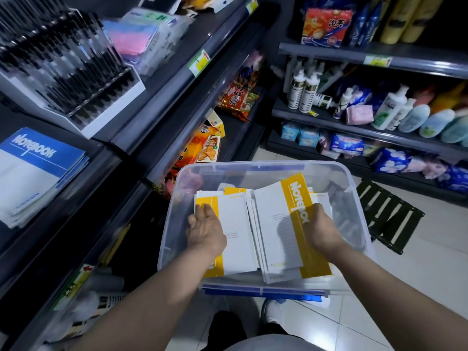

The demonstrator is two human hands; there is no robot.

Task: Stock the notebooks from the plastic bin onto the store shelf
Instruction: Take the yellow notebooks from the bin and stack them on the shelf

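Dark store shelf (96, 148), left side.
Blue notebooks (33, 171) lie stacked on it, near a rack of pens (63, 72).

Yellow-and-white notebooks (278, 224) in clear bin (253, 166); blue-and-white notebooks (33, 168) on dark shelf (101, 158)

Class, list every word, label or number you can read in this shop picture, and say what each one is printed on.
"NOTEBOOK": blue notebook, at left.
"NOTEBOOK": yellow notebook in the bin.
"泡芙": red box, upper right.
Price tags, bottle labels and snack bags: too blurred or small to read.
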